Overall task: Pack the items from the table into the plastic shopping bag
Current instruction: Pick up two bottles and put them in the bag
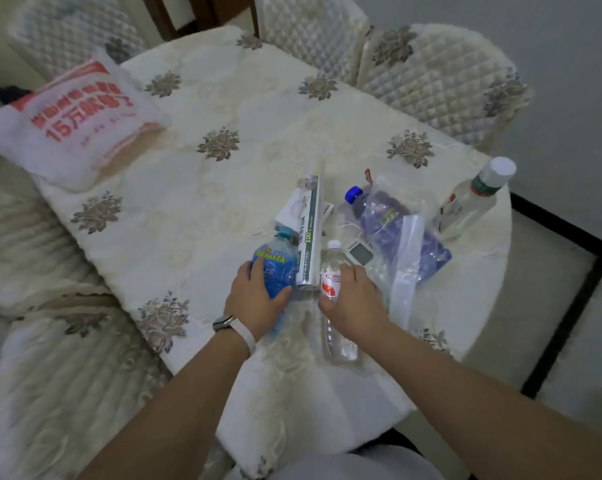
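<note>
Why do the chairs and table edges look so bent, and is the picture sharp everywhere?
Head view: the wide-angle lens bows the table edge and the chairs outward. The light is soft and even, with faint shadows. The printing on the plastic shopping bag is smeared, and the blue bottle label is soft; the corners look blurriest.

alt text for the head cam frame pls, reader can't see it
Two bare hands rest on bottles lying on a cloth-covered table: the left hand on a blue-labelled bottle, the right hand on a clear red-labelled water bottle. A white plastic shopping bag with red print lies at the far left.
</note>
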The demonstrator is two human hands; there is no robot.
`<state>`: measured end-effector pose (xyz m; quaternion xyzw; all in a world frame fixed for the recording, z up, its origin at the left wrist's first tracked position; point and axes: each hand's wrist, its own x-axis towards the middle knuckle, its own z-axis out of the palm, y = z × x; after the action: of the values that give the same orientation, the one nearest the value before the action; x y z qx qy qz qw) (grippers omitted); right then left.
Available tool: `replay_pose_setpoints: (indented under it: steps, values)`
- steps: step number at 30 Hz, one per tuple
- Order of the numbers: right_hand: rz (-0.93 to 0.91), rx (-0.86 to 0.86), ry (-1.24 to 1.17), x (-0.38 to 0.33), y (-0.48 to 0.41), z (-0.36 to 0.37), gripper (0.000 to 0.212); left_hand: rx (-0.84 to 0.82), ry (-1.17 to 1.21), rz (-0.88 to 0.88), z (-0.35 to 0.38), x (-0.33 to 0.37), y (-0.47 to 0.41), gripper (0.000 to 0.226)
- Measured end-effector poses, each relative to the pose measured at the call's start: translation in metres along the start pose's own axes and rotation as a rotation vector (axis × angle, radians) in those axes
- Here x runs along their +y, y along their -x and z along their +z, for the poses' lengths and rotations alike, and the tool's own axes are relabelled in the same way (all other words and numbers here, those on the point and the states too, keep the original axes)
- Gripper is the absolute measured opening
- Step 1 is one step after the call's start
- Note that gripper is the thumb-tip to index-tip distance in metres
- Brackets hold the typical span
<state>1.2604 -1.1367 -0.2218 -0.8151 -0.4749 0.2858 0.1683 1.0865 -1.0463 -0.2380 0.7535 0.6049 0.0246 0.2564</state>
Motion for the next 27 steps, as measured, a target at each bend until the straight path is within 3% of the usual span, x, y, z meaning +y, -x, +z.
replay_pose_setpoints:
  steps: [4, 8, 15, 23, 27]
  values:
    - [0.076, -0.053, -0.068, 0.007, -0.018, 0.007, 0.096, 0.036, -0.028, -0.033, 0.003, 0.008, -0.002, 0.098]
    - [0.113, -0.11, -0.104, 0.008, -0.034, 0.011, 0.116, 0.013, -0.064, -0.197, 0.004, 0.019, -0.003, 0.112]
    - [0.114, -0.188, -0.152, 0.008, -0.045, 0.005, 0.093, 0.079, -0.005, -0.357, 0.002, 0.018, 0.012, 0.084]
    - [0.046, -0.061, -0.241, 0.003, -0.022, 0.001, 0.075, 0.25, 0.286, -0.293, -0.017, 0.011, 0.047, 0.08]
    - [-0.03, -0.026, -0.386, -0.009, 0.001, -0.004, 0.07, 0.317, 0.449, -0.224, -0.039, 0.006, 0.069, 0.064]
